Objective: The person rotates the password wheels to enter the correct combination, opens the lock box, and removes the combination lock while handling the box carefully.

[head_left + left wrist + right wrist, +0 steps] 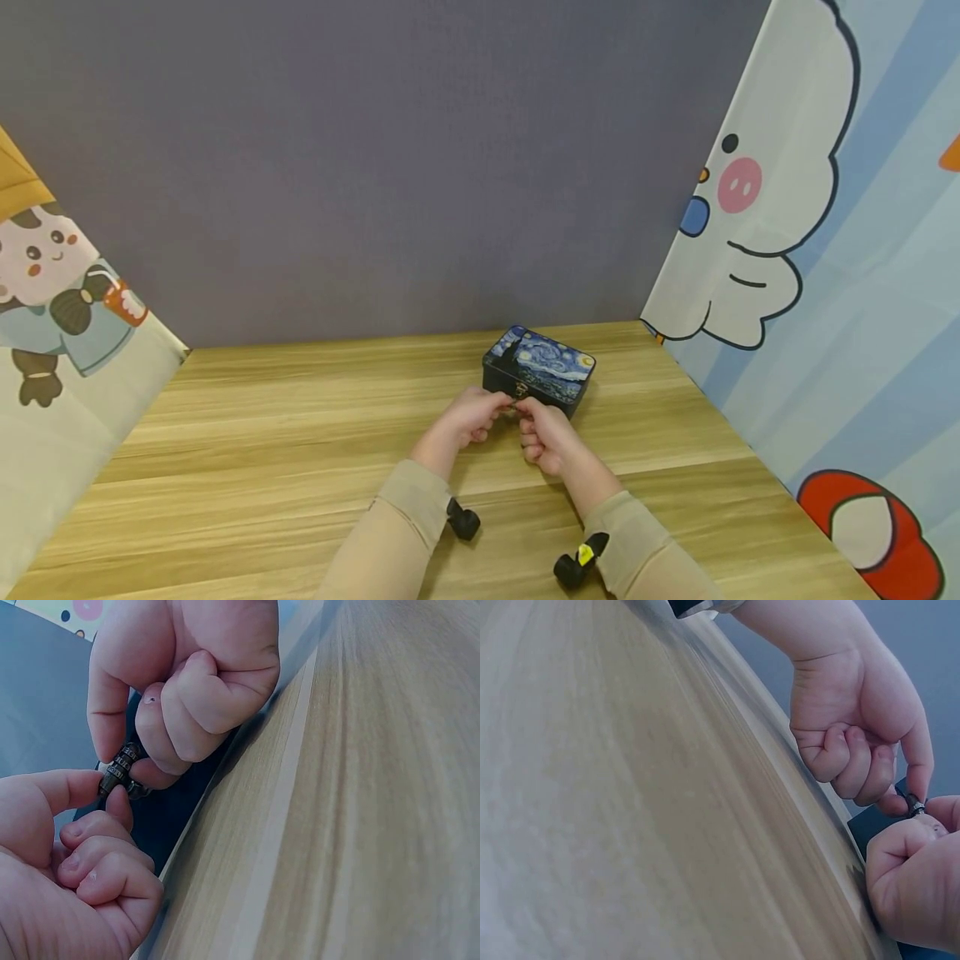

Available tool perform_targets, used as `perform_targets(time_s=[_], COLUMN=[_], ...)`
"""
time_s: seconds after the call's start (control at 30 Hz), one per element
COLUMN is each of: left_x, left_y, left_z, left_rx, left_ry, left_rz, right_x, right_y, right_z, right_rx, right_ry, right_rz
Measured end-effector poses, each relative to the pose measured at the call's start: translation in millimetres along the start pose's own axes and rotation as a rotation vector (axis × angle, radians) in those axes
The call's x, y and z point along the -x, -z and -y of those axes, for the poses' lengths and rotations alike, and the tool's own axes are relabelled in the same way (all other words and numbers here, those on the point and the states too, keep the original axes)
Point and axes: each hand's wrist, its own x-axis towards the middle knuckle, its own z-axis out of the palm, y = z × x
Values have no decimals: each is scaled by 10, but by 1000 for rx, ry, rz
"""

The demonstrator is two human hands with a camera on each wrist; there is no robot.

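A dark box (551, 367) with a swirling starry-night picture on its lid stands toward the back right of the table. Its lid is down, and a brass-coloured clasp (521, 389) shows on its front. Close to that front, both hands meet at a small combination padlock (118, 771) with engraved number rings. My left hand (471, 414) pinches one end of it between thumb and forefinger. The other end is pinched by my right hand (547, 433). Fingers cover part of the lock, and whether it hangs on the clasp cannot be told.
Under everything is a wood-grain table (262, 467). A grey partition (375, 167) rises along its back edge. Cartoon-printed sheets hang at the left (67, 333) and the right (862, 333). Black wrist cameras (463, 521) are strapped at both cuffs.
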Motion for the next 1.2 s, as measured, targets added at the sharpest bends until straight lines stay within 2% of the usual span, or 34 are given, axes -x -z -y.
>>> perform_targets(time_s=[0.6,1.2], left_x=[-11,-2], left_y=[-1,14], left_z=[9,2], left_rx=[17,10], left_ry=[-14,-14], left_rz=[23,15], right_x=[-4,-9], right_y=[9,8], right_z=[6,1], right_rx=[7,7], right_ry=[-8,-1], right_rz=[-3,0])
